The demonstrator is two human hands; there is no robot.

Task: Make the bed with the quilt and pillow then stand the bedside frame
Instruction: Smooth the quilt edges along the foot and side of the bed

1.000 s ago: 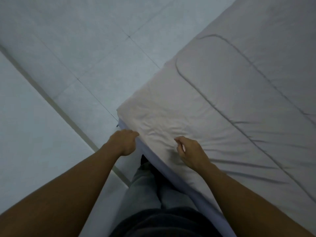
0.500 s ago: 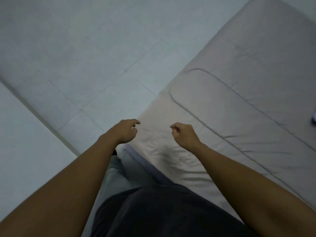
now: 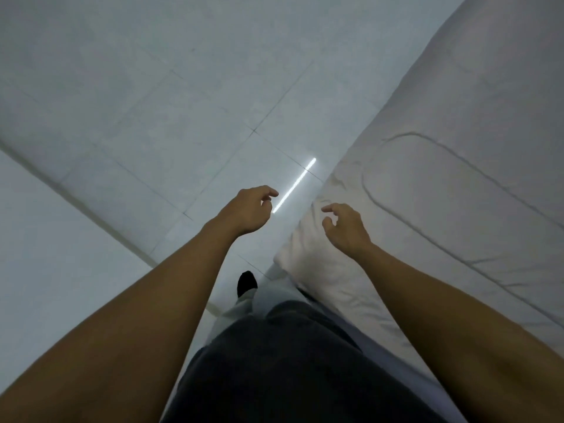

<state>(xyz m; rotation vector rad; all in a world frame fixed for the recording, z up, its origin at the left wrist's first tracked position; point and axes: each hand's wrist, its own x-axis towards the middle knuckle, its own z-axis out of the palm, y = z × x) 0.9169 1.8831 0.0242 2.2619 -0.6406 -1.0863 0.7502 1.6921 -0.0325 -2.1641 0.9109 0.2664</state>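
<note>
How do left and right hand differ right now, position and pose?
The left hand hangs over the tiled floor; the right hand hangs over the quilt near its corner. The left hand sits slightly higher in the frame than the right. The left hand's fingers point right, the right hand's point left, so they face each other. Both are empty, fingers loosely curled, touching nothing.

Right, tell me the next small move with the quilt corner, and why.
Probably lower the right hand onto the quilt corner below it and smooth the creases toward the edge. Both hands are open and empty, the left hand out over the tiled floor, and the fabric near that corner looks rumpled. No pillow or frame is in view.
</note>
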